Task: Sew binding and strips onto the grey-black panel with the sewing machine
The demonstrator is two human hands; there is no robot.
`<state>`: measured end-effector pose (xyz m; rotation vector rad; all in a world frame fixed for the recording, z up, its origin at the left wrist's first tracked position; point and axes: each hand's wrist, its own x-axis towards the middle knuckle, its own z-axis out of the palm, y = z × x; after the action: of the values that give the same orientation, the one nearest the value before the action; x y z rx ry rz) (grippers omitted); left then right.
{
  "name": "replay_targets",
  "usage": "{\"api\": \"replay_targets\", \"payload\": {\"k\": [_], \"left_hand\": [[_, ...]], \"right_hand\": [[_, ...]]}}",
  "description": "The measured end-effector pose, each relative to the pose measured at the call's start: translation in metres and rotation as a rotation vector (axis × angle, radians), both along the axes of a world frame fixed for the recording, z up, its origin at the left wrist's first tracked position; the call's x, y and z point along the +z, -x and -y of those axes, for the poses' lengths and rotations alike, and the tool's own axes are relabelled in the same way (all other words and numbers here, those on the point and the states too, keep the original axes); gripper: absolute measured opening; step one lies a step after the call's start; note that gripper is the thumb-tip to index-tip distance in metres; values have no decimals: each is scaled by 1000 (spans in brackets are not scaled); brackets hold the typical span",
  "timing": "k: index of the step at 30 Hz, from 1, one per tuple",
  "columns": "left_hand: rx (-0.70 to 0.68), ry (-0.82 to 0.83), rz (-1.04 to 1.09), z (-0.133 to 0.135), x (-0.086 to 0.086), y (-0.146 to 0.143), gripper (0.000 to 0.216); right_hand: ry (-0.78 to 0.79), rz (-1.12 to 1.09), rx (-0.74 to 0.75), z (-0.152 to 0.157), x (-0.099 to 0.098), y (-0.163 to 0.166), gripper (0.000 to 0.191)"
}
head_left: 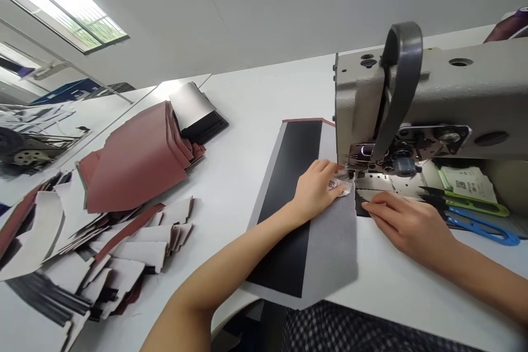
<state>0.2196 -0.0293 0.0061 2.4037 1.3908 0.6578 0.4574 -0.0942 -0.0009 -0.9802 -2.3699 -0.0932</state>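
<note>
A long grey mesh fabric panel [334, 253] with a wide black strip [289, 187] lies on the table, its right edge by the needle of the sewing machine [371, 104]. My left hand [315, 190] rests on this panel, thumb and fingers closed around a small white printed label [343, 187] near the needle. Right of the needle, my right hand [406, 225] has its thumb and forefinger pinched at a small black piece [362, 206] beside the panel's edge. The fingertips partly cover that piece.
Blue thread snips [482, 225] and green snips [478, 204] lie right of my right hand, near a green-edged printed label [470, 182]. Stacked maroon pieces [136, 159], a black stack [206, 126] and many loose pale pieces [140, 253] cover the table's left.
</note>
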Motion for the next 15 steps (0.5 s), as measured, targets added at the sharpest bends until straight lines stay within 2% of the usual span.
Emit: {"api": "replay_targets", "payload": {"k": [2, 4, 6, 9, 15], "left_hand": [[-52, -154, -79, 0, -8, -3, 13], [-148, -217, -119, 3, -13, -1, 16], [-229, -249, -130, 8, -15, 4, 24], [-320, -304, -132, 12, -14, 12, 24], [-359, -338, -182, 6, -17, 11, 30]], "right_hand": [[8, 31, 14, -4, -2, 4, 23], [21, 32, 26, -7, -4, 7, 24], [31, 17, 39, -8, -6, 9, 23], [48, -13, 45, -10, -11, 8, 21], [25, -5, 34, -15, -11, 6, 21]]}}
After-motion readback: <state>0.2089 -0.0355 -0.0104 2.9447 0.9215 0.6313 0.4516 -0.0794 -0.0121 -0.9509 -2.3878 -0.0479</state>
